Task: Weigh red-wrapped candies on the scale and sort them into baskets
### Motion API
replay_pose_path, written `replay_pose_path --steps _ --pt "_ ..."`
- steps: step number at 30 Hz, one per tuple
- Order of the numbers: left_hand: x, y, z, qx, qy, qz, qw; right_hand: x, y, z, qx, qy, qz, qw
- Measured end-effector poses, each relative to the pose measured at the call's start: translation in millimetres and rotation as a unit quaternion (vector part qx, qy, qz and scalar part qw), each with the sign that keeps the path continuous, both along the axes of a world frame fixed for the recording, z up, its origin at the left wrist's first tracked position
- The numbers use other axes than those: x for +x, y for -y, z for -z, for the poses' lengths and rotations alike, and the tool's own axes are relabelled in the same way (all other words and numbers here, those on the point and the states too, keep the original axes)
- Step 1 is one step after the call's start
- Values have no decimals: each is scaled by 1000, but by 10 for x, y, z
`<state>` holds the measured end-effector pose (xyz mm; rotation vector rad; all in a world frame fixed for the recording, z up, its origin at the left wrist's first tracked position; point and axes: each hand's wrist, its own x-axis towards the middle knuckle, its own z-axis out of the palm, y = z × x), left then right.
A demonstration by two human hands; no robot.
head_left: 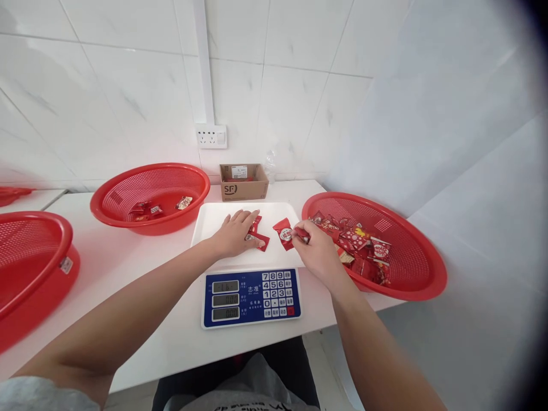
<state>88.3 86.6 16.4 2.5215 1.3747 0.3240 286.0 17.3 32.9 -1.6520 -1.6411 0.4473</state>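
Observation:
My left hand [234, 233] lies over the white weighing tray [222, 264], its fingers stretched out and resting on small red wrapped packets [259, 238]. Part of these packets is hidden under the palm. To the right, my right hand [314, 245] pinches a small dark red packet [302, 233] between thumb and fingers. A red packet with a round white label [283, 233] is just left of those fingertips; whether they touch it I cannot tell. Below the tray is the scale's blue panel [252, 298], with keys and three displays.
A red basket [411, 268] full of wrapped packets stands at the right. Another red basket [149, 171] with several packets stands back left, and a third red basket [64, 245] is at the left edge. A cardboard box [245, 190] sits behind the tray, near the tiled wall.

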Motion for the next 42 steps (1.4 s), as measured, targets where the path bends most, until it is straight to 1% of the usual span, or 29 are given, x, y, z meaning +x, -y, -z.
replay_pose_path --steps 2,4,6,8,10,12,13,14,15,17,18,19,20,22,24,26,29,31,32,34,36,37,39,42 --pt "-55 86 -71 3 45 -11 999 8 50 -13 6 -21 -11 1000" --pt "-101 260 -150 -15 137 -16 990 -10 122 -14 5 -61 -33 998" --pt "-117 503 -203 -69 242 -5 968 -62 215 -6 -11 -122 -76 989" --pt "-100 766 -216 -138 315 1 939 -142 317 8 -41 -180 -126 975" --pt "-71 994 -200 -178 356 -6 917 -222 411 24 -73 -210 -159 962" --pt "-55 1148 -190 -184 384 -25 905 -271 480 50 -105 -245 -180 947" --pt "-56 1198 -196 -182 399 -34 898 -280 503 69 -120 -278 -195 933" --pt "-62 1232 -212 -185 415 -40 890 -280 521 91 -132 -321 -215 913" --pt "-69 1254 -234 -194 429 -37 881 -275 533 116 -142 -370 -238 887" --pt "-73 1280 -286 -224 435 -5 872 -266 553 168 -161 -451 -291 828" --pt "-66 1286 -305 -227 418 16 879 -269 563 190 -172 -470 -316 806" --pt "-51 1289 -316 -216 388 33 896 -280 575 209 -184 -473 -335 794" --pt "-32 1286 -318 -193 351 40 915 -298 589 225 -198 -468 -348 788" --pt "10 1249 -299 -136 280 27 950 -342 614 247 -210 -454 -357 789" --pt "31 1154 -276 -91 239 7 967 -371 631 258 -205 -458 -337 797" --pt "16 992 -273 -59 231 11 971 -360 639 256 -196 -482 -297 801" --pt "-66 653 -297 -6 232 16 973 -270 649 220 -166 -529 -229 800" --pt "-134 410 -301 15 190 0 982 -193 663 177 -148 -547 -189 802" --pt "-166 298 -292 11 155 -10 988 -160 671 155 -144 -550 -174 804" --pt "-223 115 -252 -27 87 -22 996 -110 689 120 -145 -548 -156 809" --pt "-273 -5 -197 -61 40 -31 997 -84 698 104 -144 -542 -156 813" --pt "-297 -42 -171 -62 23 -35 997 -77 697 104 -145 -540 -159 814" --pt "-342 -81 -131 -37 -5 -46 998 -66 685 116 -150 -535 -168 814" --pt "-378 -75 -111 1 -34 -58 998 -52 654 144 -149 -532 -187 812"
